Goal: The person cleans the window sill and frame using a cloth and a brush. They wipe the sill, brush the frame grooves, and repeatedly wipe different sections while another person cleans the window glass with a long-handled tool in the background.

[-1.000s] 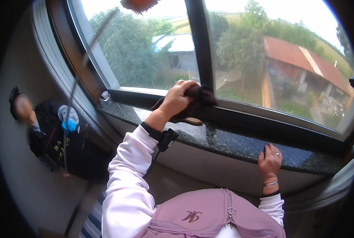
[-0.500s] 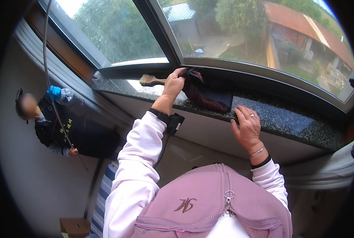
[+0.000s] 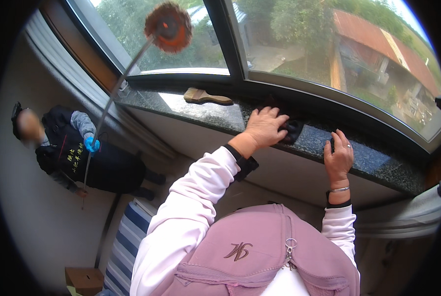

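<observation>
My left hand lies over a dark cloth on the granite windowsill. Its fingers are spread and slightly bent on top; part of the cloth is hidden beneath them. To the right, my right hand rests at the sill's front edge, fingers stretched out and holding nothing. A flat paintbrush with pale bristles and a wooden handle lies on the sill, left of my left hand.
Dark-framed window panes rise behind the sill. At left, a co-worker in dark clothes holds a long pole with a round reddish-brown brush head before the window. Curtains hang there; below stand a striped surface and a cardboard box.
My left hand has moved right along the sill, from gripping the cloth to spread over it. My right hand has shifted right. The co-worker's pole has come lower, bringing its brush head into view.
</observation>
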A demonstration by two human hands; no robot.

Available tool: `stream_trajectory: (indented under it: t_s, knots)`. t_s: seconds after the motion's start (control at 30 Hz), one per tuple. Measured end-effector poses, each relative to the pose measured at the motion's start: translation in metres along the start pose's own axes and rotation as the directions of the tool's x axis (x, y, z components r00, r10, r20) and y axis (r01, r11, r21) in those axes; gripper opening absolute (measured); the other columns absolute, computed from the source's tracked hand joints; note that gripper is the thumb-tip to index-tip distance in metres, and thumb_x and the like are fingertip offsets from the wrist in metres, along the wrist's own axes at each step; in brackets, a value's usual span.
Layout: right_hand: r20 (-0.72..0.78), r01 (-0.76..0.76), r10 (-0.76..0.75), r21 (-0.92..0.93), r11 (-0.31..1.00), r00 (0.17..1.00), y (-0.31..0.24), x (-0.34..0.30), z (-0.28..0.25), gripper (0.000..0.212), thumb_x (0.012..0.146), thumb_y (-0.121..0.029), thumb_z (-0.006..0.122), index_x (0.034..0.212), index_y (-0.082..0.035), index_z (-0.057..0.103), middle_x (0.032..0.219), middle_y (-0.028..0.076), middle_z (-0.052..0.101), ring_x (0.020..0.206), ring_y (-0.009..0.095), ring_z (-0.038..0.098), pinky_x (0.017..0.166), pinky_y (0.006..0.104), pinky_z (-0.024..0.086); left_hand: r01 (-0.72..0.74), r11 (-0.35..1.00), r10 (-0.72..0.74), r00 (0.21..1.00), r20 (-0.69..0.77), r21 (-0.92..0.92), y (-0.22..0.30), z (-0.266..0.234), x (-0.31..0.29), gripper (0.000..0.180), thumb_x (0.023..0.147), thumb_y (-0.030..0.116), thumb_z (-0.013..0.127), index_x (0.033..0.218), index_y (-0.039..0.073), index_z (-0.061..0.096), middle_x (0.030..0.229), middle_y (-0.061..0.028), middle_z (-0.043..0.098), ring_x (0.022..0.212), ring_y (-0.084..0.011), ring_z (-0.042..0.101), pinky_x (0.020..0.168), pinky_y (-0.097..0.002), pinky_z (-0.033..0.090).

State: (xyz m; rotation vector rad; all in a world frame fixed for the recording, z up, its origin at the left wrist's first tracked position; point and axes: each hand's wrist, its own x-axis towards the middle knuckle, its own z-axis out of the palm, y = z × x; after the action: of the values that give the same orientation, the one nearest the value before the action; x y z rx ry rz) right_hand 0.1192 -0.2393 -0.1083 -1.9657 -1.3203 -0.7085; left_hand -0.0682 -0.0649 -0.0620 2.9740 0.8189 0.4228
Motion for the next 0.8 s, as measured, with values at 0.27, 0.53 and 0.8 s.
stream_trajectory:
  t_s: [0.27, 0.53, 0.8]
  knots:
    - [0.123, -0.107, 0.11, -0.029, 0.994, 0.986, -0.004, 0.001, -0.001, 0.024, 0.078, -0.018, 0.062, 0.096, -0.002, 0.066, 0.11, 0.01, 0.063, 0.1, 0.028, 0.059, 0.086, 0.0384, 0.046, -0.042, 0.873, 0.045, 0.999, -0.005, -0.486, -0.103, -0.023, -0.006, 0.047, 0.08, 0.033, 0.061, 0.122, 0.013, 0.055, 0.127, -0.0174, 0.048, 0.118, -0.0324, 0.044, 0.103, -0.0403, 0.033]
    - [0.205, -0.009, -0.013, 0.106, 0.994, 0.979, -0.054, 0.033, -0.004, 0.039, 0.075, -0.019, 0.065, 0.11, -0.003, 0.06, 0.119, 0.017, 0.056, 0.11, 0.032, 0.053, 0.096, 0.0397, 0.04, 0.242, 0.941, -0.3, 0.92, 0.252, 0.235, -0.19, -0.044, -0.014, 0.04, 0.078, 0.002, 0.051, 0.116, 0.014, 0.056, 0.115, -0.0101, 0.055, 0.105, -0.0303, 0.056, 0.087, -0.0394, 0.047]
    - [0.668, 0.074, -0.26, 0.295, 0.953, 0.698, -0.207, 0.093, 0.084, 0.07, 0.073, -0.046, 0.066, 0.129, -0.011, 0.043, 0.127, 0.021, 0.042, 0.12, 0.034, 0.039, 0.093, 0.0455, 0.036, 0.185, 0.925, -0.193, 0.981, -0.009, 0.332, -0.22, -0.047, -0.062, 0.013, 0.078, 0.007, 0.056, 0.09, 0.011, 0.058, 0.096, -0.0071, 0.057, 0.091, -0.029, 0.06, 0.073, -0.0405, 0.05]
